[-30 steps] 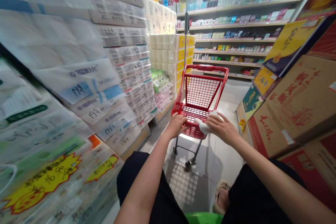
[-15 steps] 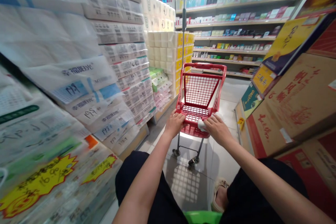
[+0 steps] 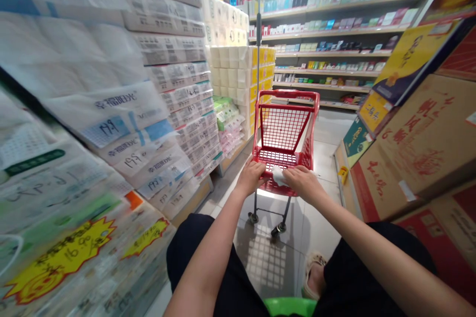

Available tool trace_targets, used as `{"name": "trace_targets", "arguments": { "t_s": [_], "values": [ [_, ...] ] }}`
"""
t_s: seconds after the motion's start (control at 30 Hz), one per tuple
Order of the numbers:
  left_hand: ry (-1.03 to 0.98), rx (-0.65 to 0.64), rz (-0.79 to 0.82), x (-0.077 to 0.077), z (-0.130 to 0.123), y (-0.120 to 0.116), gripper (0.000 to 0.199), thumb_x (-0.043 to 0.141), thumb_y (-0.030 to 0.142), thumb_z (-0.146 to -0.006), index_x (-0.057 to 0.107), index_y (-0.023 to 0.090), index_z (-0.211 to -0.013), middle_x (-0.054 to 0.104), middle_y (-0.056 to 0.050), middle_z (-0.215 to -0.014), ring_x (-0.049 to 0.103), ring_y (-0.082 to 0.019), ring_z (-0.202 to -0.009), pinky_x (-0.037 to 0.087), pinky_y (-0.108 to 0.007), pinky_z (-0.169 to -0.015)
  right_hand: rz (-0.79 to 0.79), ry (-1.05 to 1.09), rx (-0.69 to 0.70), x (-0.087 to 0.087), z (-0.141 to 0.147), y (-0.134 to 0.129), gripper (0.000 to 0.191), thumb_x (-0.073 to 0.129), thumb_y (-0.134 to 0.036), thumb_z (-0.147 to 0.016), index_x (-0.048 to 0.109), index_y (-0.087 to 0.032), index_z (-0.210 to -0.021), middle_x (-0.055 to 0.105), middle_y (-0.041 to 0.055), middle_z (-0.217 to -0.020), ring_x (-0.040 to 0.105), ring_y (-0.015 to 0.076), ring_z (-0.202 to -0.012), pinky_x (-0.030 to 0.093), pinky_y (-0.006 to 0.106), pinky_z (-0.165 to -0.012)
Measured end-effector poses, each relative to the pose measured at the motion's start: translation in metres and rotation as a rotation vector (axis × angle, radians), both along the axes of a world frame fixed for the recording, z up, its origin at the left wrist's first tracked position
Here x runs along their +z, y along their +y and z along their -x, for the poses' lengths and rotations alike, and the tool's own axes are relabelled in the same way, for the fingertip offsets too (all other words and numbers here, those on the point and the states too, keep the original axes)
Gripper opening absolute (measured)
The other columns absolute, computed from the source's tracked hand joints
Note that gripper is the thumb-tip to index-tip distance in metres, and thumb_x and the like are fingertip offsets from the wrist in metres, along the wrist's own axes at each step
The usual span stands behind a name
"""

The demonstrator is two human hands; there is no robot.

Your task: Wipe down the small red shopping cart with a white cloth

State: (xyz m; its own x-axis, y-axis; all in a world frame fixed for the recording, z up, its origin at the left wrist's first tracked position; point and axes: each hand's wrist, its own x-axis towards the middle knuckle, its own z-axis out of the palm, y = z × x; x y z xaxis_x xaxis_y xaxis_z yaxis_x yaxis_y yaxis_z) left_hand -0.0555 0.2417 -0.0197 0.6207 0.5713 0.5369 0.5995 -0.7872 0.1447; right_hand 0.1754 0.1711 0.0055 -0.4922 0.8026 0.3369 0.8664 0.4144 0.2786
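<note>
A small red shopping cart (image 3: pixel 284 126) with a grid back panel stands upright on the tiled floor in front of me. My left hand (image 3: pixel 251 177) is closed on the near left corner of its red basket rim. A crumpled white cloth or tissue (image 3: pixel 278 175) lies against the near rim, under the fingertips of my right hand (image 3: pixel 304 182). That hand presses the white piece onto the red plastic at the right side of the rim. The cart's castor wheels (image 3: pixel 278 229) show below, between my knees.
Stacked tissue packs (image 3: pixel 186 104) line the left side, with yellow price tags (image 3: pixel 59 260) in front. Cardboard boxes (image 3: pixel 420 133) are piled on the right. Stocked shelves (image 3: pixel 327 54) close the far end. Under me is a green seat (image 3: pixel 290 306).
My right hand has slid the white piece left along the rim, towards my left hand. The cart has turned slightly, showing more of its right side. My left hand stays on the rim.
</note>
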Motion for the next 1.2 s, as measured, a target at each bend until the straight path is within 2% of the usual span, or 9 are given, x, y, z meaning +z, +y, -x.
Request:
{"name": "trace_targets", "arguments": {
  "t_s": [0.17, 0.23, 0.33, 0.43, 0.57, 0.77, 0.9, 1.03, 1.2],
  "values": [
    [0.019, -0.016, 0.006, 0.002, 0.005, 0.003, 0.018, 0.069, 0.034, -0.085, 0.057, 0.023, -0.094, 0.065, -0.002, -0.095, 0.06, -0.021, -0.096, 0.025, -0.049, -0.12, -0.069, -0.038, 0.181, 0.018, -0.064, -0.016, 0.018, 0.045, -0.024, -0.099, 0.062, -0.023, -0.107, 0.07, 0.0037, -0.111, 0.059, 0.0183, -0.112, 0.025, 0.043, -0.115],
    [0.027, -0.013, -0.006, 0.001, 0.004, 0.003, 0.019, 0.068, 0.035, -0.086, 0.057, 0.023, -0.095, 0.065, -0.002, -0.095, 0.06, -0.02, -0.096, 0.025, -0.048, -0.12, -0.075, -0.037, 0.214, 0.023, -0.078, -0.021, 0.025, 0.045, -0.02, -0.098, 0.06, -0.025, -0.116, 0.066, 0.0021, -0.126, 0.051, 0.0184, -0.127, 0.022, 0.045, -0.118],
    [0.045, 0.008, -0.039, 0.0, 0.0, 0.001, 0.02, 0.068, 0.037, -0.087, 0.057, 0.023, -0.096, 0.064, -0.001, -0.094, 0.059, -0.02, -0.096, 0.027, -0.047, -0.12, -0.088, -0.003, 0.203, 0.02, -0.08, -0.024, 0.025, 0.046, -0.02, -0.097, 0.06, -0.024, -0.117, 0.065, 0.0035, -0.126, 0.049, 0.0201, -0.129, 0.026, 0.045, -0.117],
    [0.07, 0.021, -0.068, 0.0, -0.004, -0.003, 0.022, 0.068, 0.038, -0.087, 0.056, 0.023, -0.098, 0.063, -0.001, -0.094, 0.059, -0.021, -0.096, 0.028, -0.045, -0.119, -0.085, 0.027, 0.126, 0.009, -0.062, -0.024, 0.016, 0.05, -0.023, -0.096, 0.061, -0.02, -0.106, 0.069, 0.0074, -0.108, 0.059, 0.0218, -0.11, 0.034, 0.043, -0.11],
    [0.077, 0.041, -0.076, -0.002, -0.007, -0.007, 0.023, 0.068, 0.037, -0.087, 0.056, 0.023, -0.1, 0.062, -0.001, -0.093, 0.058, -0.021, -0.099, 0.029, -0.045, -0.119, -0.016, 0.014, -0.044, -0.003, -0.017, -0.017, 0.012, 0.049, -0.021, -0.096, 0.059, -0.018, -0.102, 0.068, 0.0077, -0.091, 0.061, 0.0202, -0.083, 0.043, 0.034, -0.08],
    [0.058, 0.059, -0.056, -0.003, -0.009, -0.009, 0.027, 0.07, 0.022, -0.079, 0.057, 0.023, -0.103, 0.062, -0.002, -0.094, 0.057, -0.023, -0.097, 0.028, -0.047, -0.12, 0.123, 0.01, -0.19, -0.007, 0.049, 0.006, 0.015, 0.041, -0.02, -0.098, 0.055, -0.017, -0.103, 0.067, 0.0095, -0.091, 0.063, 0.0183, -0.076, 0.035, 0.029, -0.06],
    [0.055, 0.042, -0.023, -0.001, -0.002, -0.005, 0.032, 0.071, 0.018, -0.077, 0.058, 0.023, -0.106, 0.063, -0.002, -0.096, 0.058, -0.023, -0.099, 0.027, -0.047, -0.12, 0.128, 0.016, -0.18, -0.007, 0.062, 0.012, 0.016, 0.04, -0.022, -0.099, 0.055, -0.017, -0.103, 0.067, 0.0105, -0.094, 0.063, 0.0177, -0.079, 0.035, 0.028, -0.062],
    [0.048, 0.021, -0.013, 0.001, 0.004, -0.002, 0.028, 0.072, 0.026, -0.08, 0.058, 0.024, -0.104, 0.064, -0.001, -0.096, 0.059, -0.021, -0.099, 0.028, -0.045, -0.12, 0.126, 0.026, -0.126, -0.004, 0.043, 0.004, 0.016, 0.043, -0.024, -0.099, 0.056, -0.018, -0.105, 0.069, 0.0092, -0.095, 0.063, 0.0183, -0.082, 0.037, 0.029, -0.068],
    [0.049, 0.035, -0.034, 0.003, 0.006, -0.002, 0.021, 0.069, 0.037, -0.086, 0.057, 0.024, -0.097, 0.063, 0.001, -0.093, 0.059, -0.019, -0.096, 0.027, -0.044, -0.12, 0.037, 0.023, 0.068, 0.002, -0.025, -0.013, 0.026, 0.047, -0.019, -0.096, 0.058, -0.018, -0.12, 0.07, 0.0096, -0.109, 0.063, 0.0205, -0.099, 0.041, 0.036, -0.092]
  ]
}}
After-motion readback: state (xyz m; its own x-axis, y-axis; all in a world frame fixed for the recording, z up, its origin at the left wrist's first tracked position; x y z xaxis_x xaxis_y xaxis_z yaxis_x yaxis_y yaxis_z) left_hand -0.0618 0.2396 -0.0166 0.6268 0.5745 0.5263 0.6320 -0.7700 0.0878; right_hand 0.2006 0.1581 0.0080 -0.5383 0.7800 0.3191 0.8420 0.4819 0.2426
